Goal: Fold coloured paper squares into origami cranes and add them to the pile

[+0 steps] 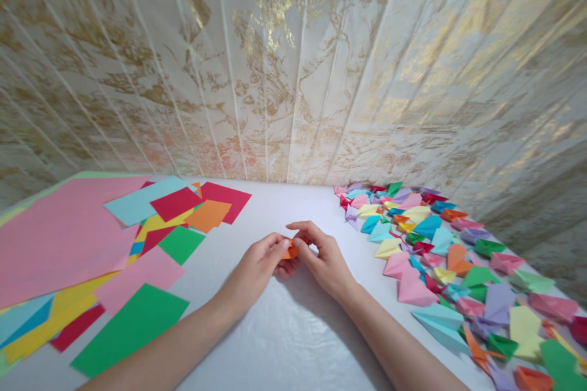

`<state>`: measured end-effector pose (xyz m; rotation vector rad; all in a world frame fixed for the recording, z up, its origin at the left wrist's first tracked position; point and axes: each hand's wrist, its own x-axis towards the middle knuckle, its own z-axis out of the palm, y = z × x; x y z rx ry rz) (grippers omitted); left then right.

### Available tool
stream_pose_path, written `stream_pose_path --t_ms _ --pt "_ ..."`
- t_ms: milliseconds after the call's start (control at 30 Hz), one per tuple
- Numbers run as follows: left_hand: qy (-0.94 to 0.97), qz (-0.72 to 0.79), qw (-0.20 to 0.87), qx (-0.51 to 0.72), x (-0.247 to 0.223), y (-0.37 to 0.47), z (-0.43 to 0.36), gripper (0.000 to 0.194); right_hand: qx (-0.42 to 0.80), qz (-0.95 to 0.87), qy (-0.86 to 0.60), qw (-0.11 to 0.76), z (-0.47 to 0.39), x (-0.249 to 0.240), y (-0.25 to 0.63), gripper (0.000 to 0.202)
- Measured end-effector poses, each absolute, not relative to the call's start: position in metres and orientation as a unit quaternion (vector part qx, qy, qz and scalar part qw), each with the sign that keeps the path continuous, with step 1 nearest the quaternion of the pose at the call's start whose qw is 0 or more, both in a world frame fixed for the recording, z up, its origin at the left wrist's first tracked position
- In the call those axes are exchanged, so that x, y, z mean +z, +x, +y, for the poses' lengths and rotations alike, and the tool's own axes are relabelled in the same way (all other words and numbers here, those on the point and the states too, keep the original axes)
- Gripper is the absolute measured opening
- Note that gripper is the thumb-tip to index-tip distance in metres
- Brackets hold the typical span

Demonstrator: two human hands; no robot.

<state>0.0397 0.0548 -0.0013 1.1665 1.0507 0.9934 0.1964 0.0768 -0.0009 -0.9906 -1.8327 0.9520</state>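
A small piece of folded orange paper [290, 249] is held between my two hands over the middle of the white table. My left hand [268, 256] pinches it from the left, with the thumb on top and the other fingers curled beneath. From the right, my right hand [321, 256] grips the same paper between thumb and fingers, its index finger arched above. The fingers cover most of the paper, so its full folded shape is hidden.
On the left lie loose coloured sheets, among them a large pink sheet [68, 226], a green rectangle [132, 330] and an orange rectangle [208, 215]. Many small folded paper pieces [415, 287] spread along the right side. A gold-patterned curtain [275, 73] hangs behind the white table [293, 330].
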Motion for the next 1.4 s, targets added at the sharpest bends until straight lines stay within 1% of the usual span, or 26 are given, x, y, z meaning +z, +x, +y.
stream_pose_path --t_ms 167,300,433,667,800,1133,1233,1333,1400 --pt "0.518 0.464 0.569 0.439 -0.001 0.036 0.055 0.036 0.359 -0.725 -0.413 0.419 0.077 -0.001 0.195 0.023" --pt "0.524 0.470 0.553 0.446 0.003 0.037 0.054 0.035 0.376 -0.703 -0.413 0.441 0.076 -0.001 0.194 0.022" --pt "0.527 0.477 0.540 0.451 0.003 0.036 0.055 0.036 0.404 -0.694 -0.397 0.445 0.075 -0.001 0.194 0.021" --pt "0.529 0.487 0.529 0.450 0.001 0.036 0.055 0.035 0.400 -0.671 -0.411 0.471 0.076 -0.001 0.196 0.020" --pt "0.525 0.482 0.533 0.456 0.002 0.036 0.054 0.036 0.415 -0.652 -0.405 0.489 0.077 -0.005 0.196 0.019" --pt "0.502 0.453 0.556 0.484 0.012 0.043 0.049 0.036 0.462 -0.572 -0.376 0.564 0.076 -0.004 0.190 0.016" --pt "0.500 0.451 0.557 0.486 0.014 0.043 0.048 0.036 0.442 -0.591 -0.385 0.554 0.075 -0.001 0.192 0.016" --pt "0.513 0.450 0.545 0.487 0.014 0.042 0.048 0.037 0.365 -0.657 -0.408 0.518 0.076 0.002 0.195 0.017" --pt "0.528 0.446 0.536 0.485 0.014 0.041 0.048 0.036 0.339 -0.689 -0.415 0.488 0.076 0.003 0.195 0.016"
